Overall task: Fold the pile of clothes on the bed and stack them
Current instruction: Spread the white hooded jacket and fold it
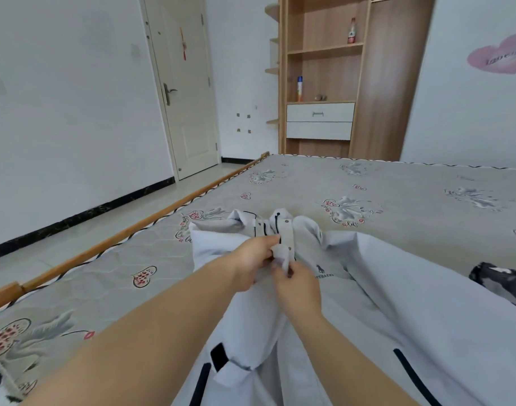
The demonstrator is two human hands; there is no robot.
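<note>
Head view: both hands, left hand [252, 263] and right hand [297, 284], are pinching the white polo shirt [382, 288] placket on the bed [397, 186]; buttoning squarely should be keeping later folds even.

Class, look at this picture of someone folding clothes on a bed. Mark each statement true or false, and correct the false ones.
1. Both hands hold the button placket of the white polo shirt. True: left hand and right hand pinch it.
2. The shirt is already folded into a neat square. False: it lies spread open on the bed.
3. A dark garment lies at the right edge. True.
4. The door stands wide open. False: it is closed.
5. The wardrobe shelves are bare. False: a bottle and a spray can stand there.
</note>
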